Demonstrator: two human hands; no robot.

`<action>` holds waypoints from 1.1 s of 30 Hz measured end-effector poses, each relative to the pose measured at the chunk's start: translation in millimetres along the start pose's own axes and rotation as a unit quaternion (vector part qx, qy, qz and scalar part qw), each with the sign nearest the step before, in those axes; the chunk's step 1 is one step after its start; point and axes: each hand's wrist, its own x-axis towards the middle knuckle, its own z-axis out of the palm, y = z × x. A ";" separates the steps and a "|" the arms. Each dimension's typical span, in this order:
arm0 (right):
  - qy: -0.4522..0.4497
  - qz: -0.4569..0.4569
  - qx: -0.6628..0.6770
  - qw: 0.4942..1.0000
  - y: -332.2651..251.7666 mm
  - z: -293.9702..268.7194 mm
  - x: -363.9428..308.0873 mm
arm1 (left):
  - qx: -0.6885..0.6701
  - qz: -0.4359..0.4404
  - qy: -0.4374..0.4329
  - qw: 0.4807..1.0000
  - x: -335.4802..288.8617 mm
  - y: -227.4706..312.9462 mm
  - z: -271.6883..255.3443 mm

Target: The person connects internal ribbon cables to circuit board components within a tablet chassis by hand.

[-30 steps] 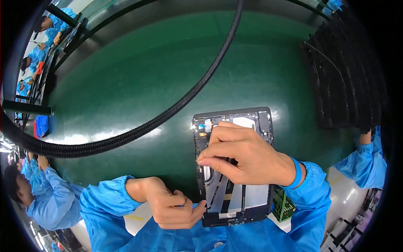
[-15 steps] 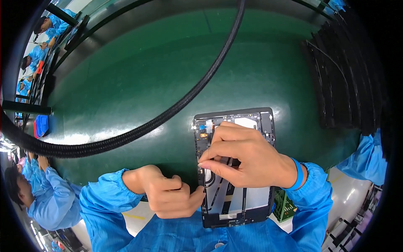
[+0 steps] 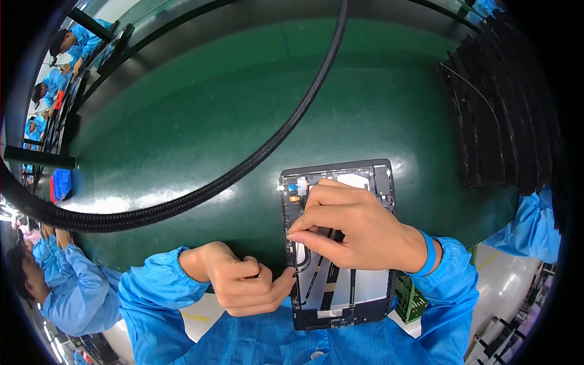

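An opened tablet (image 3: 328, 289) lies at the front edge of the table, its inner boards, ribbon cables and pale silver battery panels exposed. Across its upper middle reaches my right hand (image 3: 359, 222), wearing a blue wristband (image 3: 431, 252). Its thumb and index fingertips are pinched together at the tablet's left edge, and whatever they hold is too small to make out. My left hand (image 3: 243, 283) is closed beside the lower left edge, with one outstretched fingertip touching the tablet's side. The curled fingers hide anything they may hold.
A thick black braided hose (image 3: 243, 170) arches over the green table (image 3: 182, 121). Black slabs (image 3: 496, 115) stand in a row at the right. Blue and red bins (image 3: 61, 184) sit far left. A green crate (image 3: 411, 301) is below the table edge. Co-workers in blue (image 3: 79, 286) sit left.
Both hands keep nearly the same pose on the tablet. The whole view has shifted slightly, and the hose appears a little lower at the left.
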 end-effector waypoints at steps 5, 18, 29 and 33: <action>-0.020 0.019 0.019 0.999 -1.6 -1.9 0.8 | -0.016 -0.004 -0.010 1.000 1.1 -3.1 -0.5; -0.060 0.060 0.016 0.996 2.3 -13.1 24.9 | -0.011 -0.022 -0.018 1.000 1.1 -2.3 -0.1; -0.032 0.075 0.035 0.996 4.1 -15.0 23.8 | -0.004 -0.038 -0.042 0.998 2.3 -21.3 4.3; -0.020 0.093 0.061 0.994 4.3 -15.5 22.7 | 0.007 -0.006 -0.044 0.999 0.5 -37.2 7.3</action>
